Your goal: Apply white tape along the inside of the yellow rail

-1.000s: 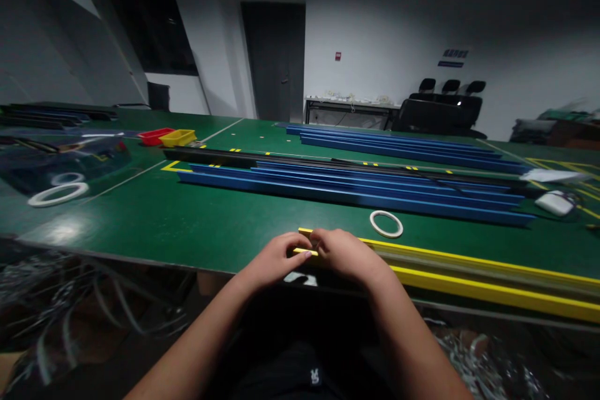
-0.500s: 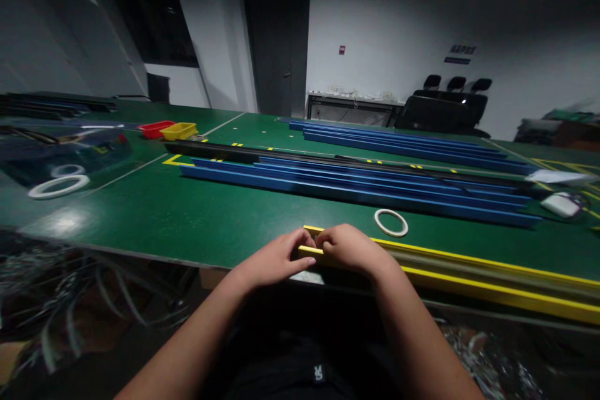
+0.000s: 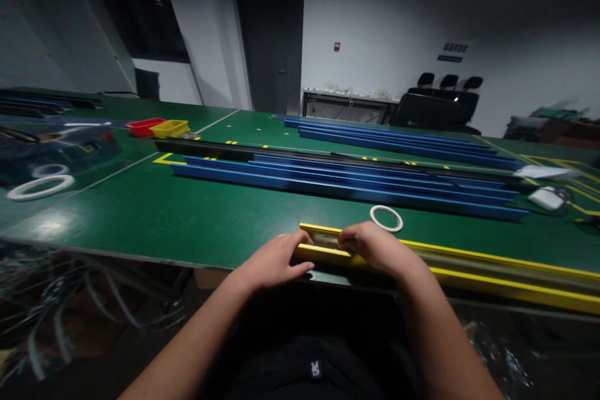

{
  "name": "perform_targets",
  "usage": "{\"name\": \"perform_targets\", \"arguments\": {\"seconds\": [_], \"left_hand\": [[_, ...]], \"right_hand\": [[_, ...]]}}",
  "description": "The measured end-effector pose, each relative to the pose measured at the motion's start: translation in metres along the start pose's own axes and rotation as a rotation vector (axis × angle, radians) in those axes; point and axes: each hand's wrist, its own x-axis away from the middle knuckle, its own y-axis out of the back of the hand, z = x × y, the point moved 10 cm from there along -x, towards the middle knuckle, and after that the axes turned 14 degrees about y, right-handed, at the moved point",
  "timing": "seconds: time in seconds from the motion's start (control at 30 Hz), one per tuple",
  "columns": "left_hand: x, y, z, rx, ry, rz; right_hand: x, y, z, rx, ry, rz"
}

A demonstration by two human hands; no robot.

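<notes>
A long yellow channel (image 3: 497, 285) with an open top lies along the front edge of the table. My left hand (image 3: 276, 260) grips its left end, fingers over the front wall into the trough and thumb outside below. Farther right, my right hand (image 3: 375, 245) reaches into the trough with its fingers curled and pressed together. Whatever those fingers may hold is hidden. Just behind that hand, a flat white ring (image 3: 394, 229), like a thin roll of tape, rests on the table.
Blue channels (image 3: 347, 188) and black ones lie across the green table (image 3: 225, 212) beyond my hands, with more blue lengths (image 3: 398, 145) behind. Red (image 3: 146, 127) and yellow bins (image 3: 169, 129) stand far left. White rings (image 3: 42, 187) lie near the left edge.
My right hand has slid rightward along the trough, away from my left hand, baring the channel between them. My left hand stays at the end. The view has shifted slightly.
</notes>
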Motion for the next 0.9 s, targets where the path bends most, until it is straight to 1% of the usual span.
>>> {"name": "perform_targets", "arguments": {"seconds": [0.1,0.17,0.23,0.3,0.43,0.5,0.57,0.63,0.67,0.7,0.73,0.77,0.83,0.9], "left_hand": [[-0.001,-0.001,0.001,-0.004,0.004,0.000],[-0.002,-0.002,0.002,-0.001,0.006,-0.001],[-0.003,-0.002,0.003,0.001,0.007,-0.002],[-0.003,-0.003,0.003,0.003,0.003,-0.004],[-0.005,-0.003,0.003,-0.001,0.005,-0.007],[-0.006,-0.004,0.003,-0.004,0.009,-0.007],[-0.007,-0.005,0.003,-0.003,0.007,-0.007],[-0.008,-0.005,0.004,0.000,0.005,-0.008],[-0.008,-0.005,0.004,0.001,0.005,-0.009],[-0.008,-0.006,0.004,0.002,0.004,-0.009],[-0.008,-0.006,0.004,0.001,0.002,-0.008],[-0.008,-0.005,0.003,0.001,-0.002,-0.007],[-0.008,-0.003,0.000,-0.001,-0.010,0.002],[-0.008,0.000,-0.005,-0.027,-0.014,0.013]], "right_hand": [[0.019,0.011,-0.011,-0.016,-0.027,-0.040],[0.029,0.020,-0.013,-0.020,0.015,-0.065],[0.038,0.029,-0.009,-0.061,0.095,-0.091],[0.048,0.037,-0.009,-0.155,0.131,-0.131],[0.071,0.042,-0.021,-0.476,0.034,-0.261],[0.084,0.047,-0.028,-0.609,0.010,-0.388],[0.100,0.058,-0.037,-0.687,0.010,-0.583],[0.120,0.073,-0.045,-0.727,0.018,-0.805],[0.129,0.079,-0.049,-0.728,0.010,-0.889],[0.137,0.082,-0.052,-0.711,-0.013,-0.940],[0.142,0.085,-0.054,-0.675,-0.050,-0.957],[0.146,0.086,-0.055,-0.618,-0.098,-0.941],[0.148,0.089,-0.053,-0.440,-0.195,-0.847],[0.146,0.093,-0.046,-0.222,-0.251,-0.727]]}}
